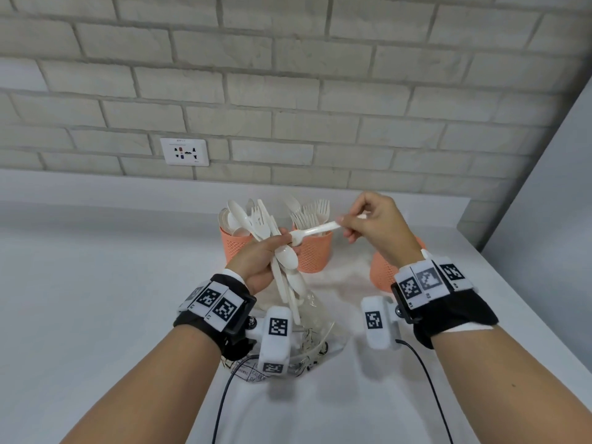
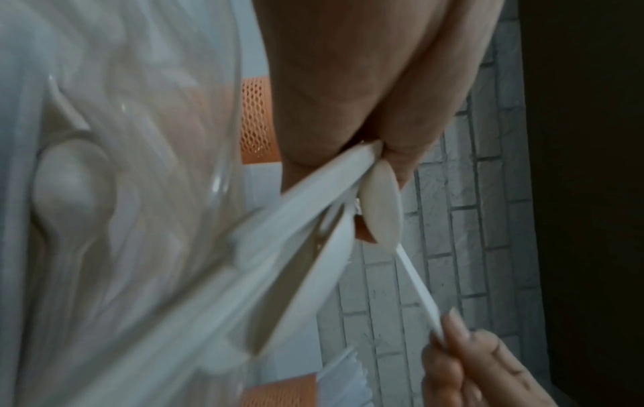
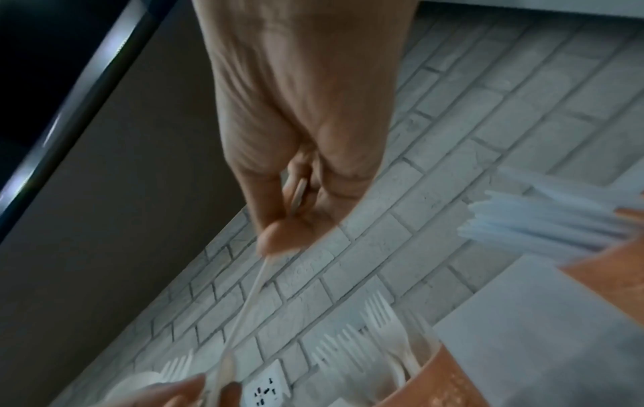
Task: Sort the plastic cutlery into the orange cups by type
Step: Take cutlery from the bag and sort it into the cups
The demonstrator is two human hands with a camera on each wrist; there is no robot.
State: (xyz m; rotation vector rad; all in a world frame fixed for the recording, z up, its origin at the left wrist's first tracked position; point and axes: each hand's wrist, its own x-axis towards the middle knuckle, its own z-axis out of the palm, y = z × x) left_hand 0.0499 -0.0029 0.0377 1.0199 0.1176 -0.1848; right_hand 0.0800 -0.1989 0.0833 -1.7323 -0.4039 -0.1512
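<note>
The left hand [image 1: 256,261] grips a mixed cutlery bundle [image 1: 282,267] above a clear printed bag [image 1: 317,341] whose lettering is unreadable. The right hand [image 1: 374,225] pinches one white spoon [image 1: 315,232] by its handle, before the perforated orange cups [image 1: 312,251] near the counter's [image 1: 96,299] rear edge.

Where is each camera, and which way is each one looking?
Head: on the person's head, looking forward and down at the counter and three orange cups; both forearms, left hand and right hand show.
Left wrist: along the left hand at its cutlery bundle and the brick wall.
Right wrist: along the right hand toward the forks.
Shared: all three show the spoon held between both hands.
</note>
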